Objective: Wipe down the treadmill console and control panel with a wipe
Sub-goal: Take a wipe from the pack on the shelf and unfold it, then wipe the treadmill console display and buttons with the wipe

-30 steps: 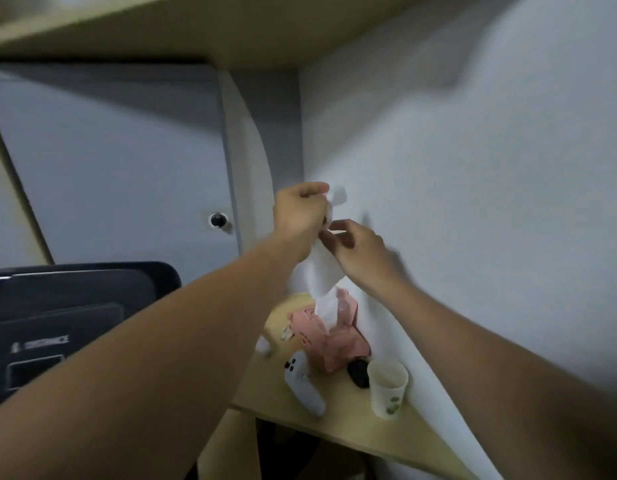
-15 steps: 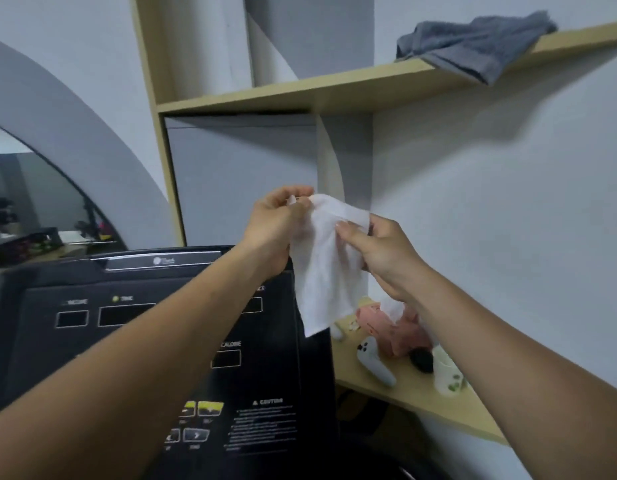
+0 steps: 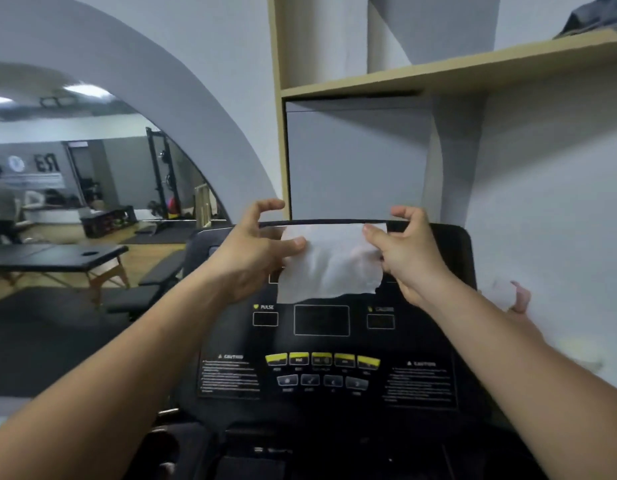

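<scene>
We held the wipe [image 3: 329, 261] spread between both hands, the left hand [image 3: 255, 251] pinching its left edge and the right hand [image 3: 409, 252] its right, each grip clamped on it, in front of the top of the treadmill console [image 3: 335, 341]. We judged that pressing hard might trigger the yellow buttons [image 3: 321, 360], and that the thin sheet might tear or bunch.

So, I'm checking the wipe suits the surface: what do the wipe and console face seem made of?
Wipe: thin white nonwoven or tissue, matte; it drapes and creases. Console face: probably smooth black plastic overlay, slight sheen, with printed labels and flat buttons.
</scene>
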The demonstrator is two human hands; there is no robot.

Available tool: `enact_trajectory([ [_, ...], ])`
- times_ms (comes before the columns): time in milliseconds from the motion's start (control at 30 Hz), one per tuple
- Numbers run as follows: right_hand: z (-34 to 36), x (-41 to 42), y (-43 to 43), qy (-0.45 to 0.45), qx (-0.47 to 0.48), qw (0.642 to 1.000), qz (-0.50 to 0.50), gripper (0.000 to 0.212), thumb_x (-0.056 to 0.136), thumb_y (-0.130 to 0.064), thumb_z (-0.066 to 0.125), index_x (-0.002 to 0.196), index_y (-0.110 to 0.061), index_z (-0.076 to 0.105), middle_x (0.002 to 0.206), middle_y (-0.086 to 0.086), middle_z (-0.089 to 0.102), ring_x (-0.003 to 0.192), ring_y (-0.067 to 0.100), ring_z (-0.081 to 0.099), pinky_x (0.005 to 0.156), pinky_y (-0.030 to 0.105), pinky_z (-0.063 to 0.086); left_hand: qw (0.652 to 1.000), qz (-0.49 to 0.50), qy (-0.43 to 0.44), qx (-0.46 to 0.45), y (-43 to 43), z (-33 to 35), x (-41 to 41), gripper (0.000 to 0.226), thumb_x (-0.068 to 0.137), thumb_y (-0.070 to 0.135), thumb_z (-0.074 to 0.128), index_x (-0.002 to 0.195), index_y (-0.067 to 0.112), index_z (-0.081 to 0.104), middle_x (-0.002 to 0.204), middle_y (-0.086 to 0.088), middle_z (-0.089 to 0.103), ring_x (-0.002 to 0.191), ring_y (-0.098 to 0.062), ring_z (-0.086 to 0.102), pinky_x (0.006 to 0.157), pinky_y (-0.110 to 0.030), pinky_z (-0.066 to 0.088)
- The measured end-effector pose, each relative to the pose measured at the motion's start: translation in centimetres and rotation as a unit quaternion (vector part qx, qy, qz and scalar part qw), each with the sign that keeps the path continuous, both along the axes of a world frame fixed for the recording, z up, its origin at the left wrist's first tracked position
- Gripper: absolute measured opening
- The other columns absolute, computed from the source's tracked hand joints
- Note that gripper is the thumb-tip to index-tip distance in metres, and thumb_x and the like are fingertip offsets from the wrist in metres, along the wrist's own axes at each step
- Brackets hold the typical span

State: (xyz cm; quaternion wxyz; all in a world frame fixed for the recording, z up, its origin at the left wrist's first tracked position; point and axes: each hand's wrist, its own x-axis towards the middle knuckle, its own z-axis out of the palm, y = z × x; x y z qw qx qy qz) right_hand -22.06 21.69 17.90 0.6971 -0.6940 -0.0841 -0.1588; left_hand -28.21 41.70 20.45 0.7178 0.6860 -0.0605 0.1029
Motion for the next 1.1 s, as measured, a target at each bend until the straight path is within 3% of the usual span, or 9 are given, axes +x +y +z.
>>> enact_trajectory([
  [167, 0.4, -2.2, 5.0, 0.0, -0.02, 0.988, 0.155, 0.015, 0.087, -0.009, 0.069, 0.099, -0.016, 0.066, 0.094, 0.003, 0.067, 0.09, 0.015, 0.064, 0.081, 0.028, 0.052, 0.956, 0.066, -0.07, 0.276, 6.6, 0.0, -1.6, 0.024, 0.076, 0.012, 0.081, 0.099, 0.017, 0.076, 0.092, -0.005, 0.073, 0.079, -0.015, 0.068, 0.068, -0.018, 0.055],
  [300, 0.4, -3.7, 7.7, -0.063, -0.222, 0.968, 0.099, 0.017, 0.077, -0.013, 0.079, 0.092, -0.017, 0.073, 0.095, 0.004, 0.071, 0.087, 0.017, 0.067, 0.079, 0.029, 0.055, 0.924, 0.123, -0.14, 0.333, 10.1, -0.6, -1.5, 0.007, 0.078, 0.019, 0.081, 0.076, 0.019, 0.075, 0.092, 0.0, 0.065, 0.076, -0.008, 0.059, 0.066, -0.016, 0.049],
  [433, -0.1, -4.4, 9.9, -0.131, -0.264, 0.955, 0.016, 0.004, 0.088, -0.02, 0.069, 0.086, -0.02, 0.072, 0.097, 0.0, 0.067, 0.09, 0.013, 0.061, 0.079, 0.021, 0.045, 0.951, 0.053, -0.149, 0.264, 12.3, -1.4, -1.6, 0.012, 0.087, 0.018, 0.071, 0.077, 0.013, 0.067, 0.11, 0.008, 0.066, 0.096, -0.003, 0.064, 0.08, -0.024, 0.051],
  [567, -0.9, -4.6, 11.9, -0.058, -0.155, 0.985, 0.047, 0.012, 0.097, -0.018, 0.054, 0.092, -0.015, 0.065, 0.087, 0.01, 0.065, 0.079, 0.025, 0.058, 0.07, 0.031, 0.047, 0.944, 0.079, -0.187, 0.261, 12.5, -2.7, -1.5, 0.012, 0.094, 0.02, 0.062, 0.085, 0.015, 0.057, 0.067, 0.004, 0.054, 0.053, -0.002, 0.044, 0.049, -0.016, 0.037],
  [733, -2.3, -3.8, 13.6, -0.114, -0.167, 0.979, -0.037, 0.011, 0.096, -0.016, 0.052, 0.095, -0.025, 0.048, 0.088, 0.008, 0.063, 0.074, 0.018, 0.059, 0.065, 0.032, 0.049, 0.952, 0.091, -0.212, 0.202, 13.2, -4.2, -1.3, 0.023, 0.09, 0.005, 0.064, 0.086, 0.018, 0.046, 0.091, 0.0, 0.067, 0.077, -0.013, 0.062, 0.066, -0.023, 0.052],
  [833, -2.2, -3.0, 14.4, -0.192, -0.272, 0.94, -0.072, 0.012, 0.094, -0.006, 0.049, 0.089, -0.017, 0.047, 0.071, -0.001, 0.052, 0.056, 0.004, 0.044, 0.051, 0.015, 0.034, 0.894, 0.165, -0.288, 0.299, 14.1, -4.6, -0.1, 0.029, 0.085, -0.002, 0.062, 0.076, 0.023, 0.052, 0.099, -0.001, 0.067, 0.096, -0.018, 0.063, 0.083, -0.037, 0.053],
  [933, -1.4, -0.5, 15.6, -0.232, -0.328, 0.911, -0.095, 0.02, 0.09, 0.003, 0.045, 0.087, -0.009, 0.06, 0.081, 0.001, 0.062, 0.07, 0.01, 0.051, 0.061, 0.007, 0.033, 0.83, 0.225, -0.311, 0.405, 14.0, -4.7, 2.8, 0.02, 0.083, -0.006, 0.062, 0.091, 0.01, 0.07, 0.107, -0.007, 0.061, 0.098, -0.02, 0.059, 0.087, -0.03, 0.05],
  [1033, -1.3, 2.4, 16.7, -0.231, -0.4, 0.88, -0.111, 0.022, 0.091, 0.001, 0.045, 0.096, -0.005, 0.065, 0.101, 0.012, 0.064, 0.092, 0.027, 0.056, 0.078, 0.025, 0.04, 0.81, 0.25, -0.251, 0.467, 13.4, -5.8, 5.5, 0.024, 0.091, 0.01, 0.056, 0.112, 0.008, 0.068, 0.12, -0.003, 0.054, 0.11, -0.025, 0.054, 0.093, -0.034, 0.045],
  [1100, -1.6, 3.2, 17.2, -0.231, -0.442, 0.858, -0.123, 0.021, 0.09, -0.001, 0.048, 0.1, -0.004, 0.066, 0.106, 0.014, 0.06, 0.097, 0.032, 0.056, 0.08, 0.036, 0.045, 0.756, 0.311, -0.254, 0.517, 13.1, -6.9, 6.4, 0.024, 0.087, 0.013, 0.062, 0.11, 0.012, 0.069, 0.122, -0.006, 0.055, 0.109, -0.03, 0.049, 0.089, -0.038, 0.04],
])
